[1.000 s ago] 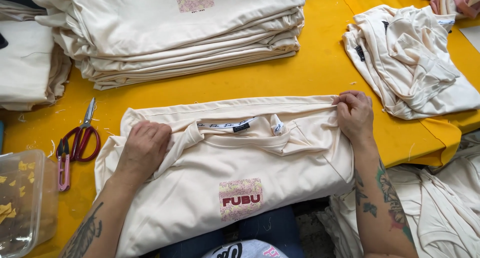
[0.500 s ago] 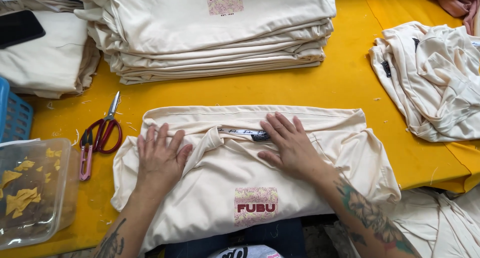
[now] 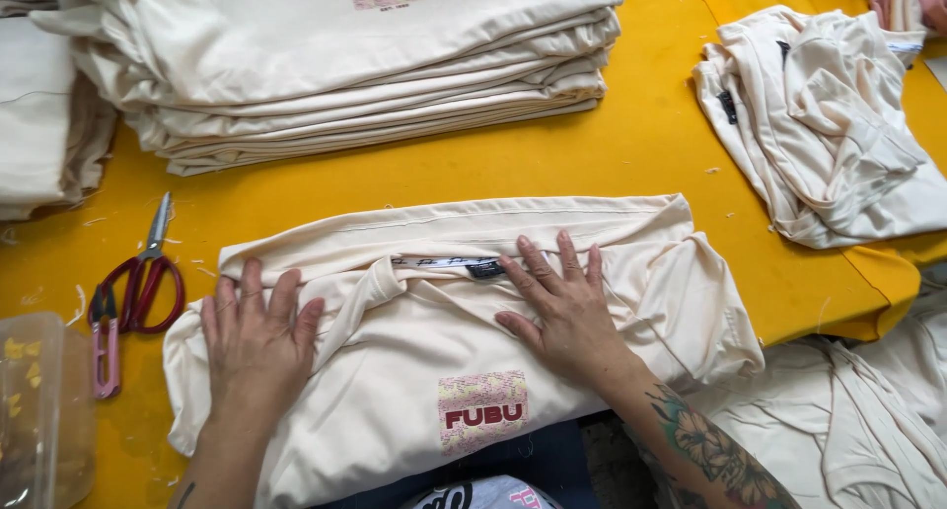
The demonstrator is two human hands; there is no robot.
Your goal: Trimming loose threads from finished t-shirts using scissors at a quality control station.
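At the far left edge, a clear plastic tub with yellow scraps inside sits on a bright yellow surface. Just beside it lie red-handled metal scissors and a small pink clipper. Next comes the left hand, spread wide and pressed flat, holding nothing, on the left part of a folded cream T-shirt with a small pink printed patch near its lower edge. The shirt lies across the near edge of the surface, its collar and dark neck label facing up. Beyond it, farther from the person, stands a tall stack of folded cream shirts. The right hand, its forearm tattooed, also lies flat with fingers wide, just right of the collar, gripping nothing. At the far right, a loose heap of unfolded cream shirts rests well apart from the folded one.
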